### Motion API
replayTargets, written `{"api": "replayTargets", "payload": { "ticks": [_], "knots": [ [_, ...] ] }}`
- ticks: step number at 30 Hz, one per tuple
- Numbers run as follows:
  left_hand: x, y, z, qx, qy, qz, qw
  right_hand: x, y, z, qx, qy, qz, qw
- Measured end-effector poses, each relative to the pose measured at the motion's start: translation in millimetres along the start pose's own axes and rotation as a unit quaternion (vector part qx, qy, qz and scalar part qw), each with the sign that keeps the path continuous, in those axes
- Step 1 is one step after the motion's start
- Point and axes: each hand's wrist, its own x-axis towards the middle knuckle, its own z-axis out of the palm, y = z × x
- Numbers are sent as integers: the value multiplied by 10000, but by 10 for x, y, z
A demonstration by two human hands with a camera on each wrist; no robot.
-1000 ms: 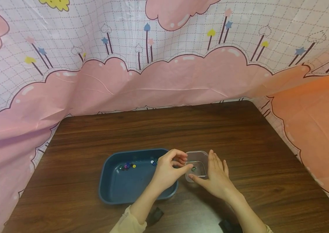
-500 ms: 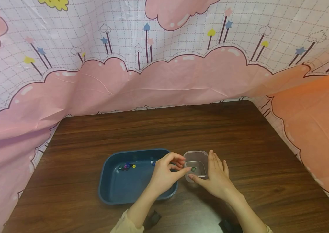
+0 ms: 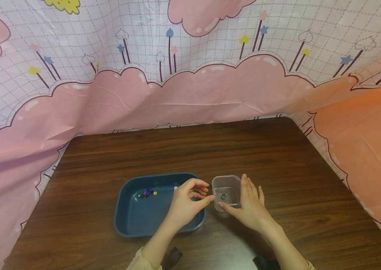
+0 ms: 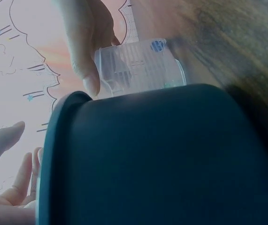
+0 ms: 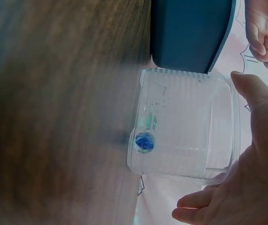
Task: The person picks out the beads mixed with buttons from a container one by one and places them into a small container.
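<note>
My left hand (image 3: pixel 185 204) hovers over the right end of the blue tray (image 3: pixel 120 210), its fingers loosely bent and thumb apart, with nothing seen between them. To its right stands a small clear plastic box (image 3: pixel 225 180). My right hand (image 3: pixel 252 210) rests against that box, fingers straight along its right side and thumb stretched across the near side. A small green piece (image 3: pixel 223 196) lies inside the box. Through the box wall in the right wrist view shows a faceted blue bead (image 5: pixel 144 142). In the left wrist view the tray's wall (image 4: pixel 162 150) hides much of the scene.
Several small coloured beads (image 3: pixel 147 192) lie together toward the tray's back left. One white bead (image 3: pixel 176 188) sits near my left hand. Two dark objects (image 3: pixel 175 254) show by the wrists. Patterned cloth (image 3: pixel 190 93) hangs behind the wooden table (image 3: pixel 126 150).
My left hand has drawn back leftward, away from the clear box and farther over the tray. The right hand and the box have stayed in place.
</note>
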Motion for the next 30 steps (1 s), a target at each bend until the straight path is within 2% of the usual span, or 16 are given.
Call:
{"api": "replayTargets", "payload": {
  "ticks": [16, 21, 30],
  "knots": [
    [-53, -21, -220, 143, 298, -159, 9993, -7, -2, 1, -17, -22, 67, 10000],
    [-83, -60, -337, 110, 512, -248, 9983, -9, 1, 10, -31, -6, 93, 10000],
    [-128, -118, -602, 165, 952, -622, 9934, -1, 6, 9, -65, 19, 94, 9999]
  ]
}}
